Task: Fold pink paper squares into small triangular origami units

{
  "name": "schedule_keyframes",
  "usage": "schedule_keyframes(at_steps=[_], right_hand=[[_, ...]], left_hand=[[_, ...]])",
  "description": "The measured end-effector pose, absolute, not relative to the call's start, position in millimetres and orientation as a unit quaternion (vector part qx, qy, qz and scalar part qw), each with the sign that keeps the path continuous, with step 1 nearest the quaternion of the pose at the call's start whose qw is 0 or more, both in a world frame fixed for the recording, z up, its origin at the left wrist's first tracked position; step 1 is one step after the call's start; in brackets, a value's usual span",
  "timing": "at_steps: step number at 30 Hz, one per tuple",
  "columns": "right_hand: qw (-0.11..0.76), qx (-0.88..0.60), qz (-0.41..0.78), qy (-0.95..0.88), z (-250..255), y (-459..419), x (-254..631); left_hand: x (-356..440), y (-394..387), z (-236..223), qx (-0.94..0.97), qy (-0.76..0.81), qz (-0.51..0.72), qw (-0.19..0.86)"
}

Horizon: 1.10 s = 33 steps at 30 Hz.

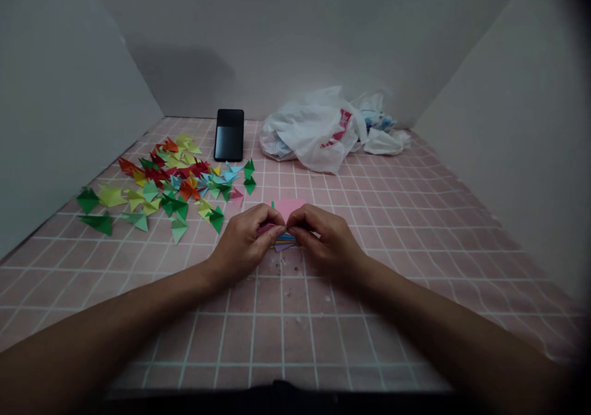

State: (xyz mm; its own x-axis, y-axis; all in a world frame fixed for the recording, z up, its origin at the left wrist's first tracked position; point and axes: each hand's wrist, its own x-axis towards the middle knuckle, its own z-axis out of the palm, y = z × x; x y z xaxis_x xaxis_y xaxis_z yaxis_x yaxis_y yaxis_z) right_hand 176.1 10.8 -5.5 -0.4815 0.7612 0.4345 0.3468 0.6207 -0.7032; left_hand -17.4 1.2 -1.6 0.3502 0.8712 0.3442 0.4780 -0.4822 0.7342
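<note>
In the head view, my left hand (247,239) and my right hand (325,236) meet at the middle of the table, thumbs and index fingers pinched close together. Between them is a small piece of pink paper (264,229), mostly covered by the fingers, so its folds cannot be made out. Right under the hands lies a stack of coloured paper sheets (290,207), pink on top, with blue, yellow and purple edges showing below. To the left, many small folded paper cranes (174,205) in green, yellow, red, orange and light blue are spread out.
A black phone (229,135) leans upright near the back wall. Right of it sits a crumpled white plastic bag (314,128) with red print, beside more crumpled wrapping (385,141). A pink checked cloth (415,230) covers the table, with walls at left, back and right.
</note>
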Motion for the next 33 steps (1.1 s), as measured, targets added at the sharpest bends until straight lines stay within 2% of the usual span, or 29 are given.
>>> schedule_keyframes(at_steps=[5, 9, 14, 18, 24, 33], right_hand=[[0.366, -0.366, 0.252, -0.817, -2.6, 11.3, 177.7], [0.391, -0.379, 0.256, -0.799, -1.9, 11.8, 178.1], [0.401, -0.334, 0.264, -0.811, -3.3, 13.3, 177.4], [0.391, -0.377, 0.286, -0.789, -4.2, 13.1, 177.8], [0.374, -0.378, 0.392, -0.75, -3.0, 10.0, 176.3], [0.358, -0.408, 0.378, -0.75, -2.3, 8.2, 174.4]], left_hand=[[-18.3, 0.7, -2.5, 0.791, 0.43, 0.374, 0.222], [-19.1, 0.9, -1.2, 0.795, 0.425, 0.385, 0.198], [-18.8, 0.6, -0.5, 0.798, 0.427, 0.374, 0.202], [-19.0, 1.4, -0.2, 0.792, 0.436, 0.372, 0.209], [-17.4, 1.3, 0.1, 0.757, 0.45, 0.369, 0.297], [-14.4, 1.2, -3.6, 0.652, 0.475, 0.357, 0.471]])
